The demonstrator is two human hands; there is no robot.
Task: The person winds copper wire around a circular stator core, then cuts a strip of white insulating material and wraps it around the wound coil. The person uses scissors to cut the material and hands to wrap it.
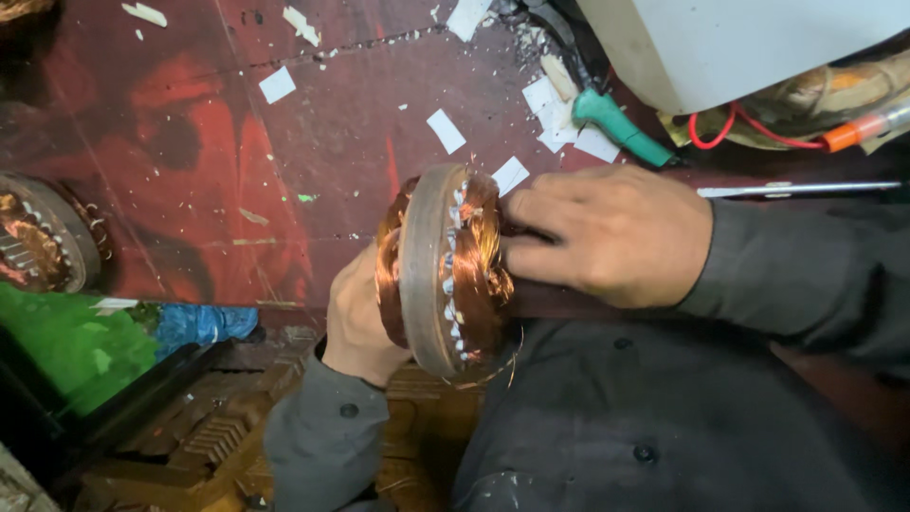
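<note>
At frame centre, I hold a copper-wound motor ring (pixel 441 275) on edge, between my hands. My left hand (pixel 358 322) grips its left face; my right hand (pixel 607 248), fingers curled, presses the right windings.

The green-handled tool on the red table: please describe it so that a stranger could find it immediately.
Start at the big white casing in the upper right corner of the dark red table. Just below its left edge, among scattered white paper scraps, lies the green-handled tool, slanting down to the right. It is the only green-handled thing there; the orange-tipped tool lies further right.
</note>
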